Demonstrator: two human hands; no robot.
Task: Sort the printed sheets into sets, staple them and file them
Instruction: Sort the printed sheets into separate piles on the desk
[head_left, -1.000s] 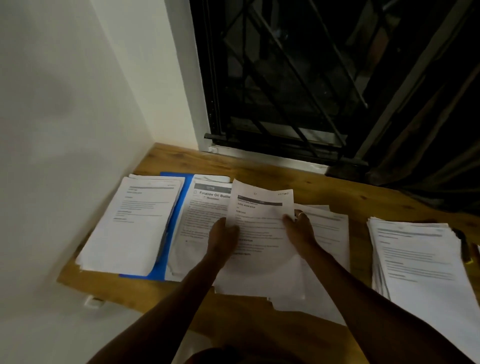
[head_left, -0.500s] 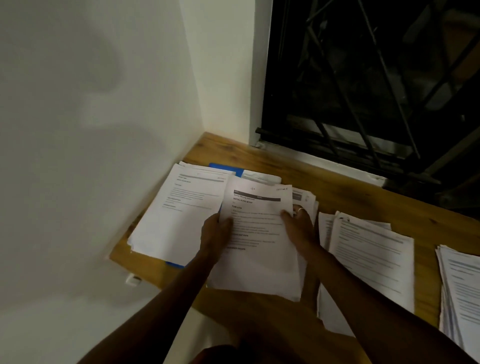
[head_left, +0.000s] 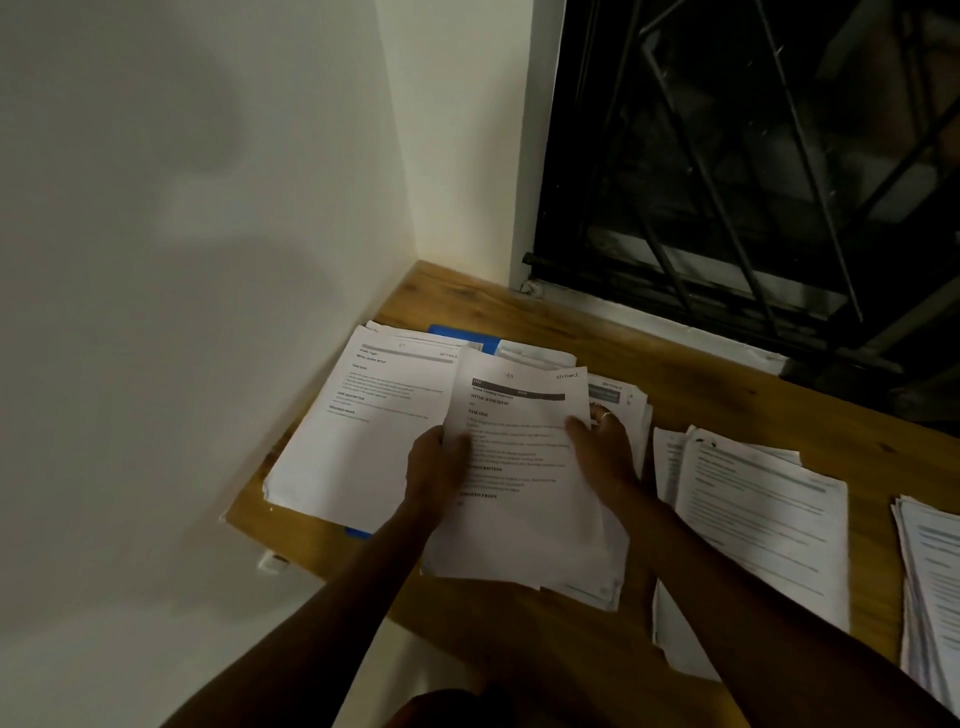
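Between both hands is a set of printed sheets (head_left: 519, 467), lifted a little over the wooden table (head_left: 691, 374). My left hand (head_left: 434, 470) grips its left edge, thumb on top. My right hand (head_left: 605, 449), with a ring on one finger, holds the right edge, thumb on the page. To the left lies a pile of printed sheets (head_left: 358, 431) on a blue folder (head_left: 462, 335). Under the held set sits another pile (head_left: 618, 400). Further right lie a third pile (head_left: 758, 525) and a fourth pile (head_left: 935, 587) at the frame edge.
A white wall (head_left: 208, 260) bounds the table on the left. A dark barred window (head_left: 753, 171) stands behind it. The table's near edge runs under my forearms. A small white clip-like part (head_left: 272, 562) sits at the table's left corner.
The view has swung left, so the right-hand piles have slid toward the right edge. The held set moved left with both hands and now overlaps the leftmost pile.
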